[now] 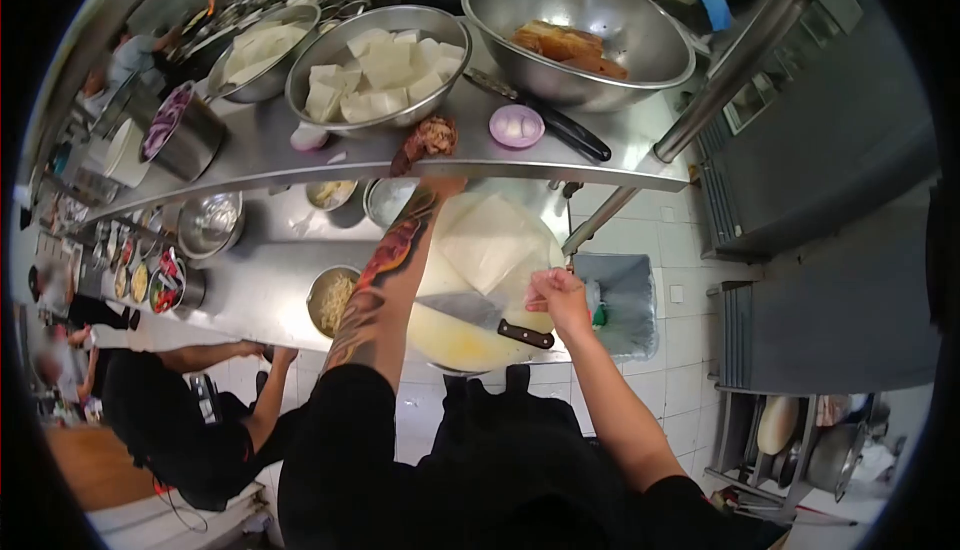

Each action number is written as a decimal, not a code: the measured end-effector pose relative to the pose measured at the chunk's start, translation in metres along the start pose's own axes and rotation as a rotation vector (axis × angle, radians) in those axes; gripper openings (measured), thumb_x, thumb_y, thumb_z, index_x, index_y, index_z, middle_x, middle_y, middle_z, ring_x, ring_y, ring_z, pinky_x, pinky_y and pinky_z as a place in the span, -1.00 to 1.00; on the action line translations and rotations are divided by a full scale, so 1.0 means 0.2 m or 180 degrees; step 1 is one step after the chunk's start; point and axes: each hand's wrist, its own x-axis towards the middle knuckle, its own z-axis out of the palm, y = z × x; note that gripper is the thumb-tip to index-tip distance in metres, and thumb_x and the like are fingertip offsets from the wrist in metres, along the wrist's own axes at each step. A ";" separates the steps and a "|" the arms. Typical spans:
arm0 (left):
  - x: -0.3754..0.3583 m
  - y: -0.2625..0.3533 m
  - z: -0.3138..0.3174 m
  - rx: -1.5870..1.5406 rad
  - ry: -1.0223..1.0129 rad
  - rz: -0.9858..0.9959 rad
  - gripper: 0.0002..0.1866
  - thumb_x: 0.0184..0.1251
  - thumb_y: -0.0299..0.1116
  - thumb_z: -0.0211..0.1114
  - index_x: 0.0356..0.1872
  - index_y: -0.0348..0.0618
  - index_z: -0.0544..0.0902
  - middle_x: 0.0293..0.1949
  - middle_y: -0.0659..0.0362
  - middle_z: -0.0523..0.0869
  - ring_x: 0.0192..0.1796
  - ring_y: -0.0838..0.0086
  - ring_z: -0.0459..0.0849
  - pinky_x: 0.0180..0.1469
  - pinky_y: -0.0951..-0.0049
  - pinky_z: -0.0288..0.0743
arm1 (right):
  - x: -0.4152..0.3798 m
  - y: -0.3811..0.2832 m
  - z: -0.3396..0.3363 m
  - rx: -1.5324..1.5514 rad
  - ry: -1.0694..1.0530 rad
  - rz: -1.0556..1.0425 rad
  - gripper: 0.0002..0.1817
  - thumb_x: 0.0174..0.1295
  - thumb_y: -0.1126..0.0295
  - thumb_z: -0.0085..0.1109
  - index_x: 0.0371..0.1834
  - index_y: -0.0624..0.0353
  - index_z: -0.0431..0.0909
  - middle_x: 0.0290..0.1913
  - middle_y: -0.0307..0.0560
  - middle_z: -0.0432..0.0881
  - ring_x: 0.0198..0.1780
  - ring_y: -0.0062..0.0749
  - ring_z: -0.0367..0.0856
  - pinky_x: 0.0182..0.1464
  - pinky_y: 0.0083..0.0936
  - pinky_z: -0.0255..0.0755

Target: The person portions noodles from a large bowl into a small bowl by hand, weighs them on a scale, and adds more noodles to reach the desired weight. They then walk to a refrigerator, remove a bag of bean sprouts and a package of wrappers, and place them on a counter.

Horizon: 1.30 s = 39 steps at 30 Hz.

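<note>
The left hand [432, 140] reaches up to the front edge of the upper shelf [260, 155], fingers closed on a reddish clump of food [437, 132] beside the bowl of white tofu blocks [378, 68]. The right hand [556, 293] hangs lower, pinching a thin pale sheet [490, 240] over the round cutting board [470, 335], where a cleaver [495, 320] lies near its rim, bare board around it.

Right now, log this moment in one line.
left hand: reaching to shelf, grip on reddish food | right hand: over cutting board | knife: flat on board
</note>
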 end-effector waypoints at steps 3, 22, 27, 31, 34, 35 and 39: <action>0.09 -0.04 0.14 -0.0097 0.0676 0.0138 -0.77 0.20 -0.24 0.37 -0.21 -0.14 0.73 -0.27 0.02 0.76 -0.22 0.04 0.72 -0.15 0.10 0.58 | -0.07 0.01 -0.02 -0.0098 0.0118 0.0020 -0.92 0.36 0.51 0.24 -0.16 0.28 0.62 -0.34 -0.14 0.71 -0.41 -0.51 0.68 -0.37 -0.52 0.71; -1.62 -0.79 -0.62 0.0009 0.1108 -0.2081 -0.91 0.18 -0.50 0.35 -0.30 -0.16 0.77 -0.28 -0.04 0.76 -0.14 0.02 0.68 -0.03 0.11 0.55 | 0.02 0.03 -0.02 0.0370 0.0010 0.0386 -0.87 0.33 0.41 0.36 -0.20 0.22 0.62 -0.32 -0.20 0.65 -0.44 -0.52 0.60 -0.30 -0.47 0.61; -1.38 -0.22 -0.81 -0.0688 0.1322 -0.1388 -0.72 0.23 -0.39 0.39 -0.03 -0.20 0.71 -0.09 0.00 0.74 -0.04 0.12 0.68 0.11 0.12 0.50 | 0.06 0.07 0.01 0.0408 0.0206 0.0169 -0.70 0.23 0.36 0.48 -0.54 0.10 0.52 -0.56 -0.31 0.48 -0.62 -0.56 0.45 -0.49 -0.50 0.55; -1.08 0.69 -0.65 -0.2719 0.0293 -0.0504 -0.57 0.27 -0.10 0.46 -0.02 -0.21 0.66 -0.19 0.05 0.73 -0.19 0.31 0.71 -0.07 0.24 0.59 | 0.01 0.04 0.10 0.0693 0.0101 0.0339 -0.63 0.24 0.31 0.48 -0.60 0.08 0.46 -0.60 -0.34 0.44 -0.63 -0.58 0.44 -0.52 -0.49 0.54; -0.93 0.85 -0.49 -0.2630 -0.0161 -0.0217 -0.76 0.33 -0.26 0.41 -0.14 -0.20 0.65 -0.42 0.20 0.70 -0.34 0.40 0.69 -0.20 0.35 0.58 | -0.01 -0.02 0.04 0.0908 -0.0054 0.0192 -0.62 0.26 0.28 0.46 -0.59 0.03 0.43 -0.57 -0.32 0.49 -0.58 -0.61 0.44 -0.47 -0.46 0.54; -0.90 0.86 -0.47 -0.3045 0.0192 -0.0566 -0.82 0.36 -0.32 0.37 -0.20 -0.21 0.65 -0.46 0.21 0.68 -0.38 0.45 0.66 -0.24 0.39 0.57 | -0.02 -0.03 -0.03 0.0262 0.0162 -0.0011 -0.64 0.25 0.29 0.47 -0.56 0.06 0.45 -0.59 -0.31 0.49 -0.61 -0.59 0.42 -0.47 -0.48 0.54; -0.86 0.90 -0.46 -0.3685 0.0200 -0.1024 -0.91 0.41 -0.44 0.28 -0.27 -0.26 0.60 -0.47 0.22 0.66 -0.42 0.61 0.58 -0.30 0.53 0.50 | -0.18 -0.09 -0.20 -0.1505 0.1020 -0.1102 -0.79 0.25 0.39 0.40 -0.42 0.21 0.55 -0.43 -0.15 0.60 -0.47 -0.52 0.52 -0.33 -0.53 0.53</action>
